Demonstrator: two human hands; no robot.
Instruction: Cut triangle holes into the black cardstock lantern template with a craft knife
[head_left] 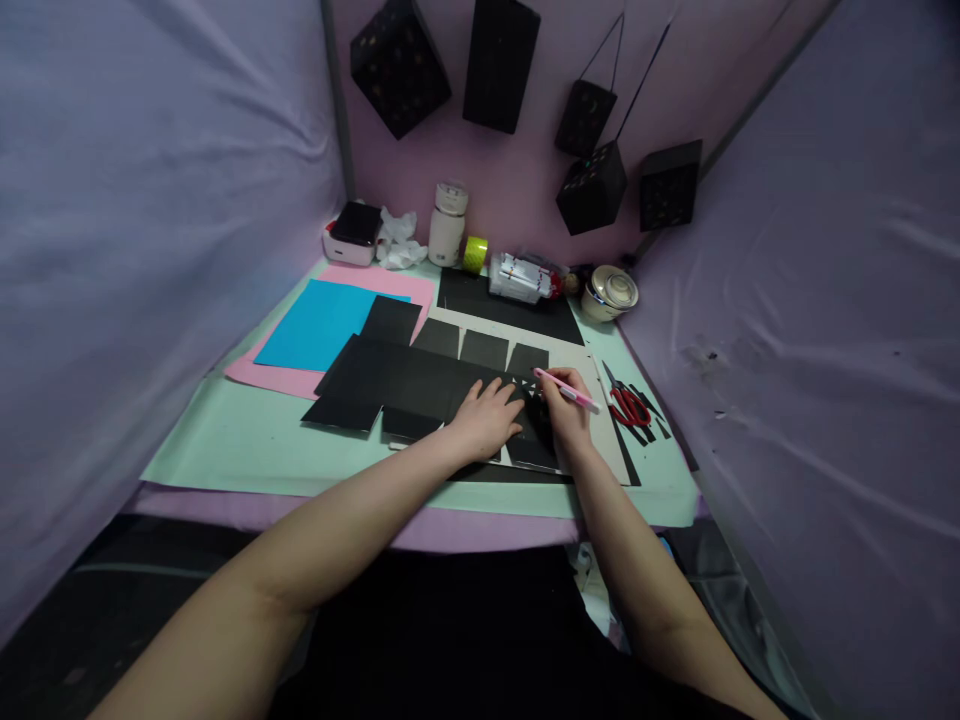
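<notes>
A cut-out sheet of black card with slit flaps lies across a pale board on the table. My left hand rests flat on the card with its fingers spread, pressing near its right part. Close by on the right, my right hand grips a slim pink and white pen-shaped craft knife. Its dark tip points up and left, over the card's right end. Small pale triangular cut-outs show in the card between the two hands. My fingers and the knife partly cover that area.
Red-handled scissors lie among black scraps at right. Blue paper and pink paper lie left. Along the back stand a white bottle, yellow tape roll, clear packet and lidded bowl. Black boxes hang above.
</notes>
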